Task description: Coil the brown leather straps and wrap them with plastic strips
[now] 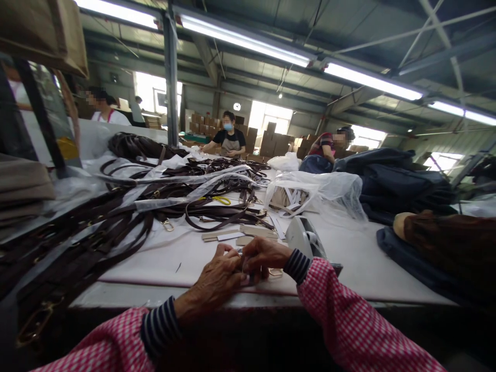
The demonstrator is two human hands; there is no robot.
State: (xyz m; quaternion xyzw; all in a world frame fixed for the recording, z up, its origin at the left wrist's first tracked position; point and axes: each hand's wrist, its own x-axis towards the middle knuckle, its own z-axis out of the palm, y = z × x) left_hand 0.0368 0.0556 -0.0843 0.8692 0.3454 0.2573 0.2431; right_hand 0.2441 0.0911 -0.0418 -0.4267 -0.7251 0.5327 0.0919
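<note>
Because the left hand [217,281] and right hand [263,256] pinch closed on a small piece [239,251], mostly hidden, at the near edge of the smooth white tabletop [163,258], a slip could drop it floorward. A thin brass ring [276,272] lies just beside. Glossy dark-brown straps [116,227], long and tangled, could snag.

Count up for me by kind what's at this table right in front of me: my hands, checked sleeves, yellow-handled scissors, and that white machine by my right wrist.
Hands: 2, the left hand and the right hand, fingers curled together
Pink-checked sleeves: 2
Yellow-handled scissors: 1
White machine: 1
Total: 6
</note>
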